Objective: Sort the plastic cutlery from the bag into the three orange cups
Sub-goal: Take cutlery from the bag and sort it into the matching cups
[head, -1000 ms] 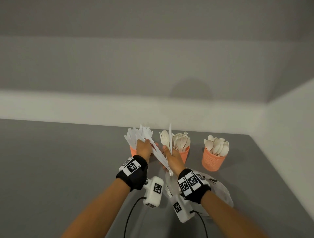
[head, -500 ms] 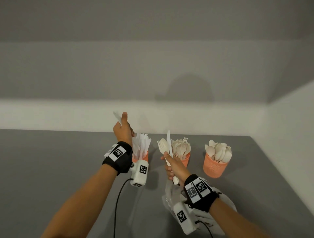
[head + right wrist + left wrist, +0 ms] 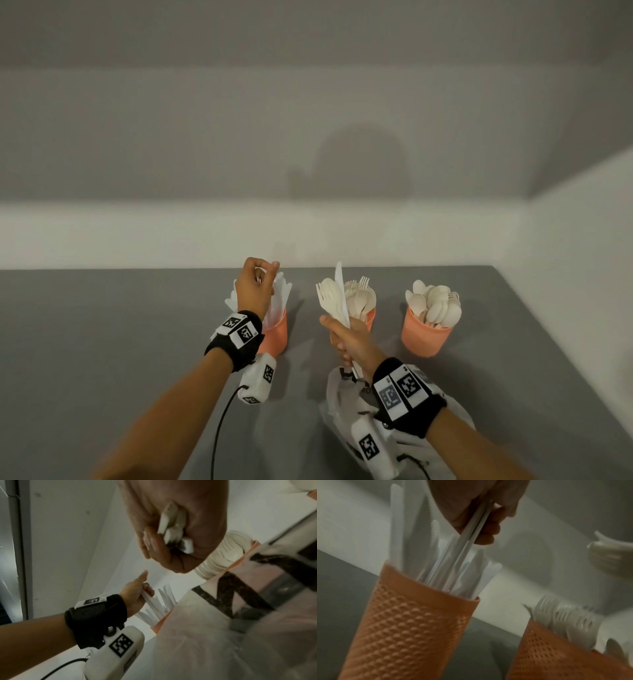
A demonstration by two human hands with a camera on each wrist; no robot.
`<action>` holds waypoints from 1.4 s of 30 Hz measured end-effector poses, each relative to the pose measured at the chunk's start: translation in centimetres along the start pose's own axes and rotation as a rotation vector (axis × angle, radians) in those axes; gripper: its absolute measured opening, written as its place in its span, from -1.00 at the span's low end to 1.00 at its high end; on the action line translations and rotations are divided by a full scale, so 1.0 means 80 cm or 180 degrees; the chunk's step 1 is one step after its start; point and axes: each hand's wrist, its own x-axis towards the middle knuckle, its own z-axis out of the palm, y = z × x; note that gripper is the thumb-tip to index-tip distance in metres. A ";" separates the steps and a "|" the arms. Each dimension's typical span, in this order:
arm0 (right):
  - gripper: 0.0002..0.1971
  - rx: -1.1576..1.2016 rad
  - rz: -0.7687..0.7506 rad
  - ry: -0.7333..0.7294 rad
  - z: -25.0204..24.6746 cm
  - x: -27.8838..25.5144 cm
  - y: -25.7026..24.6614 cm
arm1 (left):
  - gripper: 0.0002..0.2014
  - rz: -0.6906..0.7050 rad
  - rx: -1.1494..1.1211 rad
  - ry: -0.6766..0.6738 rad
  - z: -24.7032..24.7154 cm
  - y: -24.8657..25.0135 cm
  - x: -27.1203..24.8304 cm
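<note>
Half a second ago the left hand (image 3: pixel 255 289) was raised beside the left cup (image 3: pixel 274 334) with a white piece pinched high; now it has come down over that cup, fingers curled round a knife (image 3: pixel 471 534) whose lower end slants in among the knives (image 3: pixel 453 568) already standing there. The right hand (image 3: pixel 351 339) has barely moved: it still holds a bunch (image 3: pixel 334 301) upright in a closed grip, forks with one knife blade standing tallest, the handle ends poking out under the fist in the right wrist view. That bunch stands in front of the middle cup (image 3: pixel 371 317), which is packed with forks, and well apart from the left hand's knife. The right cup (image 3: pixel 426 337), full of spoons, stands on the grey worktop (image 3: pixel 102 342) to the right of the other two. The bag (image 3: pixel 342 404) lies crumpled on the worktop just under the right wrist, near the person, with dark lettering on its side. So the held knife is in the left grip and partly in the left cup, and the rest of the unsorted cutlery is in the right grip, above the bag.
</note>
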 end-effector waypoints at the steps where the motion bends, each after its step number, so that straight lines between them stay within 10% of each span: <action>1: -0.77 -0.0041 0.0008 -0.0033 0.000 0.000 0.000 | -0.90 0.0001 0.0117 0.0000 0.000 -0.005 -0.001; 13: -0.59 -0.0127 0.0050 -0.0250 -0.001 -0.002 -0.008 | -0.93 0.1051 0.2730 -0.0788 0.014 -0.019 -0.005; 18: -0.65 0.0158 0.0186 -0.0435 -0.004 -0.008 -0.011 | -0.36 0.0930 0.3451 -0.1075 0.008 -0.030 -0.017; 21: -0.68 0.0398 0.0224 -0.0608 -0.006 -0.011 -0.014 | -0.09 0.0599 0.3330 -0.1121 0.010 -0.017 -0.020; 25: -0.67 0.0817 0.0264 -0.1003 -0.009 -0.014 -0.020 | -0.44 0.0554 0.1992 -0.0965 0.010 0.027 -0.027; 32: -0.76 0.1225 0.0431 -0.1771 -0.004 -0.026 -0.026 | -0.74 -0.1423 -0.0560 -0.1822 0.009 0.101 -0.050; 37: -0.75 0.0946 0.0489 -0.1824 -0.005 -0.028 -0.023 | -0.80 -0.1369 -0.0380 -0.1702 -0.003 0.096 -0.043; 42: -0.75 0.0331 0.0307 -0.1691 -0.014 -0.031 -0.016 | -0.84 -0.0690 -0.0257 -0.0548 -0.033 0.100 -0.008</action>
